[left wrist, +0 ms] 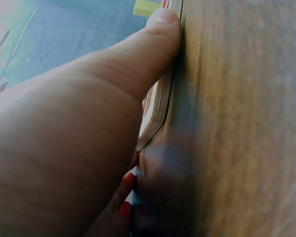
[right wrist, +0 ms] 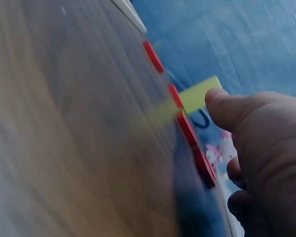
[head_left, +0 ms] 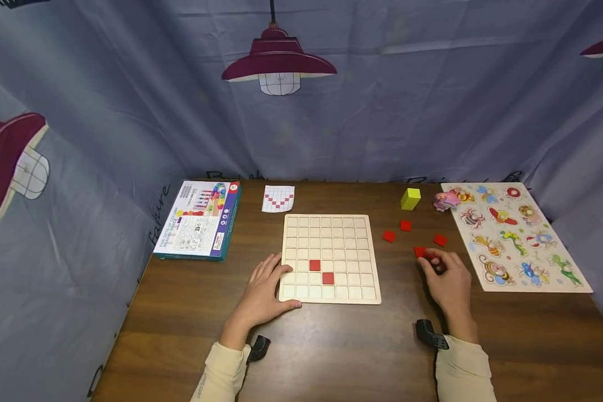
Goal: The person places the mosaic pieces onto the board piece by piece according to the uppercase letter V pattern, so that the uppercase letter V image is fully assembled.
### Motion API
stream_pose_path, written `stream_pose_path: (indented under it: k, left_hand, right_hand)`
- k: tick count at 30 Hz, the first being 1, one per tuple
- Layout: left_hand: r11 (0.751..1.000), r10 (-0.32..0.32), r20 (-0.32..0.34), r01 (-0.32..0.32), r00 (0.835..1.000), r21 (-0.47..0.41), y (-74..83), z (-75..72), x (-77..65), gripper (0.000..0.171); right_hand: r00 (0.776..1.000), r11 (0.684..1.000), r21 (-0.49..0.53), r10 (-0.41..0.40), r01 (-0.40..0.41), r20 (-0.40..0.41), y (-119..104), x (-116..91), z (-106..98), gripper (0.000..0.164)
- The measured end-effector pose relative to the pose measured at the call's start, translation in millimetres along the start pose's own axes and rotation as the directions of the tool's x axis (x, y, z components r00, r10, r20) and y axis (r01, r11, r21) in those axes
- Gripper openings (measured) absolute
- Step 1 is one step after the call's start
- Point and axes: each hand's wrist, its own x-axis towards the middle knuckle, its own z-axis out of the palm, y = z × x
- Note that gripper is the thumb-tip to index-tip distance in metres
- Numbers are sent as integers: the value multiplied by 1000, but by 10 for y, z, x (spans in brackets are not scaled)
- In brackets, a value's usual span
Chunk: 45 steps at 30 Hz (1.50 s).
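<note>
A light wooden grid board [head_left: 333,223] lies on the table, with two red square tiles [head_left: 315,265] set diagonally in its cells. My left hand [head_left: 263,293] rests at the board's lower left corner, thumb along the near edge and forefinger on the left edge, fingers spread. Over to the right, my right hand [head_left: 448,276] reaches down with loosely bent fingers, its tips right at a red tile [head_left: 419,252]. In the right wrist view the thumb [right wrist: 218,98] stands apart from the row of red tiles [right wrist: 186,128] on the table. Three more loose tiles [head_left: 389,236] lie around there.
A small paper card [head_left: 278,199] with a red V pattern lies behind the board. At the left is a boxed set [head_left: 196,220]. A yellow-green block [head_left: 410,199] stands at the back right, near a pink toy figure [head_left: 446,200] and an insect puzzle board [head_left: 525,240].
</note>
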Motion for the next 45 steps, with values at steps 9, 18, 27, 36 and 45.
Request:
stream_pose_path:
  k: [9,18,27,36,45]
  left_hand:
    - [1000,6,-1,-6,1000,9,-9,25,2,81]
    - [1000,-6,6,6,1000,-2,-9,16,-7,80]
    - [1000,7,-16,-7,1000,5,-30,17,17,79]
    - [1000,-4,-3,4,1000,15,-25,30,-7,80]
    - [1000,2,-18,-2,1000,-11,2,12,-11,78]
  right_hand:
    - [995,992,-82,99,-101,-32,116,-12,-94,31]
    - [977,970,-157,199,-185,80,162,-17,-136,34]
    - [977,970,-182,183,-161,113,183,-34,-211,37]
    - [965,964,-205,205,-170,163,169,-55,-222,41]
    - [950,949,-230,260,-218,172,158,-36,-199,40]
